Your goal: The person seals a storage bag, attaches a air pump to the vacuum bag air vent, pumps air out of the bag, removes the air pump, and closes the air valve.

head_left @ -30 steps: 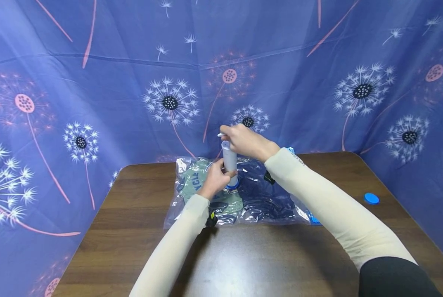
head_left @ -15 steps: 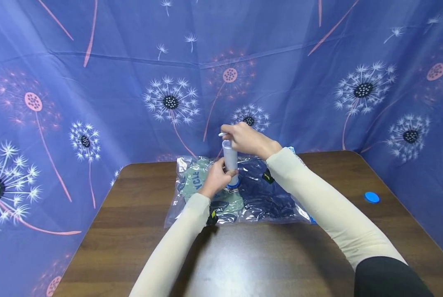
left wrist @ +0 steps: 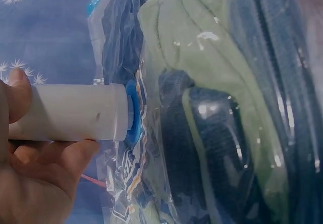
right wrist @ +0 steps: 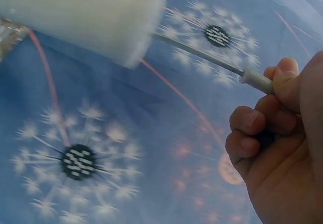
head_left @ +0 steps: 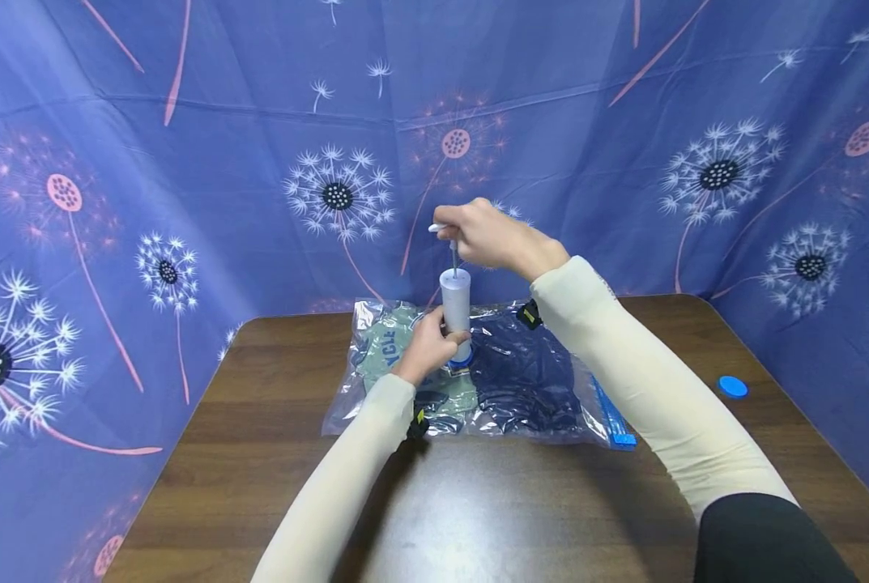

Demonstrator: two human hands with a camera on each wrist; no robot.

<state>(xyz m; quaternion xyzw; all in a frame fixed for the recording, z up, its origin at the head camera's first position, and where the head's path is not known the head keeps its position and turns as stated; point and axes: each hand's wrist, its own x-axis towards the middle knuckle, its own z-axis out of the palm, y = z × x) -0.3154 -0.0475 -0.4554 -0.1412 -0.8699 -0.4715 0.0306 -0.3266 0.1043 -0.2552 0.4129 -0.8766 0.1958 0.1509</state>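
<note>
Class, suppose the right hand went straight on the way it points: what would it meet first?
Probably the blue dandelion curtain beyond the right hand; how far off is unclear.

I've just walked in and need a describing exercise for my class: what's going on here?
A person's left hand grips a white pump cylinder, its foot at a blue fitting on a clear bag of clothes. The right hand holds the pump's white handle above it, with some metal rod showing. A blue cap lies apart on the table.
</note>
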